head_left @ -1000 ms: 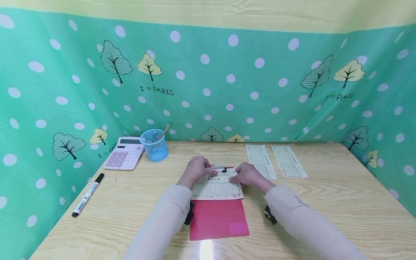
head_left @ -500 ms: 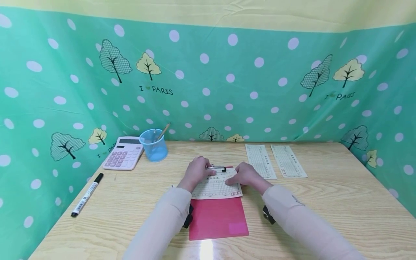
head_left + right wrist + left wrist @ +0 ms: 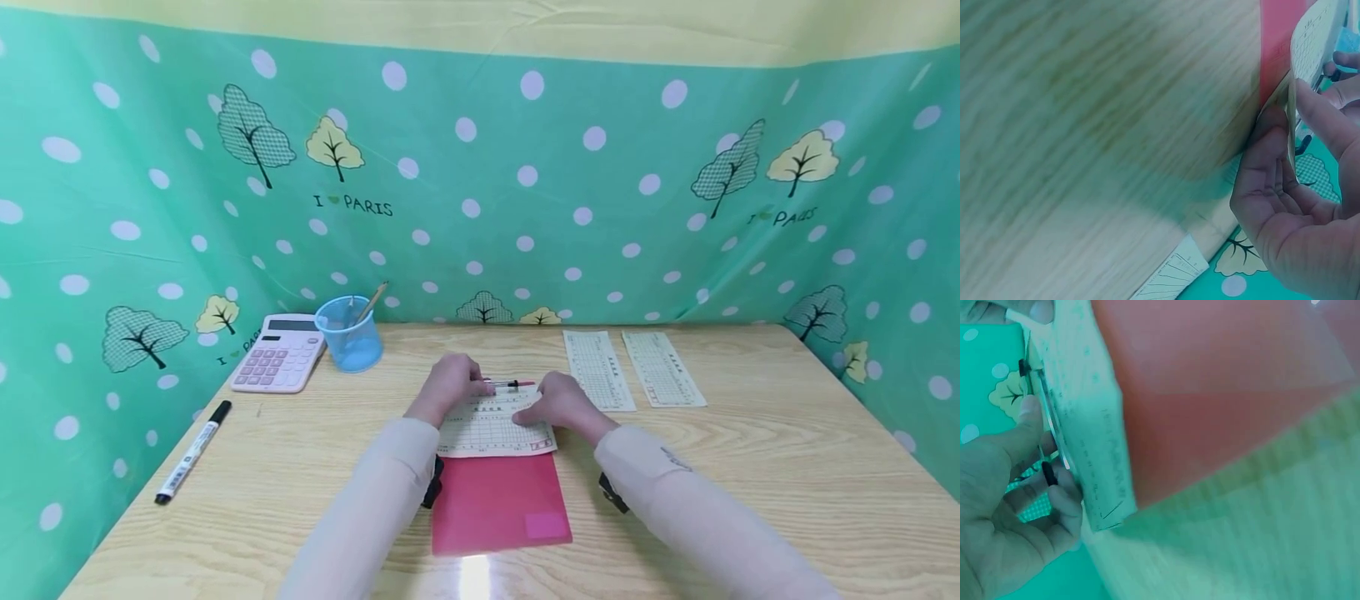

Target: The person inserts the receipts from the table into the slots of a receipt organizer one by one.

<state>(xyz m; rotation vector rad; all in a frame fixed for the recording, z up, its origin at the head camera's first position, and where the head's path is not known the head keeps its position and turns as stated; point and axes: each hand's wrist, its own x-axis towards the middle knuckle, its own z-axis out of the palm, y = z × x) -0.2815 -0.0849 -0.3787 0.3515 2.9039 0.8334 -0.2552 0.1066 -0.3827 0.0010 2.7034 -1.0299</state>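
So both hands are busy at the far end of the red folder (image 3: pixel 501 504), which lies on the wood-grain table (image 3: pixel 315 475).

Left hand (image 3: pixel 448 383) is grasping the metal clip (image 3: pixel 513 384). In the left wrist view the thumb tip is up against the thin wire part, and the other fingers are curled in by the black end, so there's only a small gap with bits of clip in it.

Right hand (image 3: pixel 562 404) is pinching the right side of the printed paper slip (image 3: pixel 480 433): thumb flat on top, fingers curled underneath, basically just paper between them. That edge bows up a bit in the right wrist view. Can't tell if it's one sheet or several.

The slip covers the far part of the folder, its far edge right beside the clip. Can't tell if it's tucked under. Two more slips (image 3: pixel 598 371) lie farther back, to the right.
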